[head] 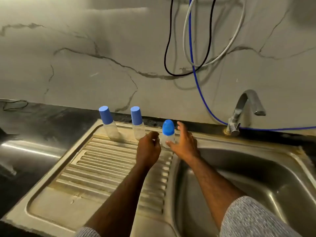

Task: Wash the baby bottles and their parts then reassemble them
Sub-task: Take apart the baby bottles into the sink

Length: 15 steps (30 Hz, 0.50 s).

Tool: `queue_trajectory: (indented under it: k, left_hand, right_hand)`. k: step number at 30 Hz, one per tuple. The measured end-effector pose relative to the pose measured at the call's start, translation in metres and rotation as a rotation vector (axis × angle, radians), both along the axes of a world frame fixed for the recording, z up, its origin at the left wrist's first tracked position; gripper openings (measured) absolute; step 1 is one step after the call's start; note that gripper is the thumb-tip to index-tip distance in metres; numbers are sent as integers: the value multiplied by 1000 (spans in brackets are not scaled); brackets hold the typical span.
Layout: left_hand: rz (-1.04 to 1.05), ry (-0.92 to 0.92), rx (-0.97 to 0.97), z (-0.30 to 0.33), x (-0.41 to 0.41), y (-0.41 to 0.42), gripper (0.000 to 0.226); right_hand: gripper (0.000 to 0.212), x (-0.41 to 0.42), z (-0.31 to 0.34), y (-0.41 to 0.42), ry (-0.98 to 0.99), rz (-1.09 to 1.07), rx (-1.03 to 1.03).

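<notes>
Three capped bottles (139, 123) stand; right hand (184, 144) spread, left hand (148, 148) curled, seemingly empty.

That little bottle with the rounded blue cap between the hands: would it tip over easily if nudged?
Probably. The bottle looks clear, empty plastic, so likely light. It stands tall on a narrow base by the ribbed drainboard, so a nudge could topple it, and it might roll.

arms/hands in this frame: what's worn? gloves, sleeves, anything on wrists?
Two bare hands, left and right, no gloves. No watch, rings or bands visible. Both forearms are bare. Grey heathered knit sleeves are pushed up toward the elbows: right sleeve, left sleeve only just showing at the bottom edge.
</notes>
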<state>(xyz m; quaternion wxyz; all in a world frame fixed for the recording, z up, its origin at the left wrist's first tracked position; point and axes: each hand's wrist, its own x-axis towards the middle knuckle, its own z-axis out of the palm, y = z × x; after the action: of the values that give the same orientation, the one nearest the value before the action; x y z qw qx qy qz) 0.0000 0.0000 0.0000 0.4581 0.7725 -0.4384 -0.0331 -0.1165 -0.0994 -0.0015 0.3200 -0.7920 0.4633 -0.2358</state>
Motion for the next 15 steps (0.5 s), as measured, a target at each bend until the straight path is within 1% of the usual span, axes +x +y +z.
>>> queue_trajectory:
  k: [2, 4, 6, 8, 10, 13, 15]
  left_hand:
    - [-11, 19, -35, -5, -3, 1, 26]
    - [-26, 31, -68, -8, -10, 3, 33]
    - [-54, 45, -134, -9, -17, 3, 36]
    - [-67, 32, -191, -10, -28, 2, 38]
    - [-76, 57, -237, -13, -44, -3, 40]
    - [-110, 121, -322, -20, -83, -3, 44]
    - [-98, 206, -390, -22, -112, -2, 43]
  right_hand:
    - [93, 7, -2, 3, -61, 10, -2]
    - [75, 13, -3, 4, -137, -8, 23]
    - [64, 13, -6, 7, -194, -39, 4]
    - [62, 2, -8, 11, -250, -64, -12]
    - [64, -17, -12, 14, -328, -80, -6]
    - [63, -67, -19, 21, -401, -95, -31]
    - [61, -104, -19, 27, -416, -117, -37]
